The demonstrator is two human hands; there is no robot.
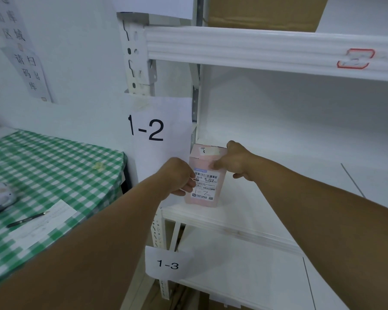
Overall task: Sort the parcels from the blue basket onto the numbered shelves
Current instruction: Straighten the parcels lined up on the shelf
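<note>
White shelves fill the view. Left hand fingers pinch the left edge of the pink parcel; the right hand pinches its top right corner. It stands tall between both hands, on the shelf beside the 1-2 sign.

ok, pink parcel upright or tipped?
Upright: pink parcel stands on end on the shelf, label facing out, left hand and right hand holding it.
</note>
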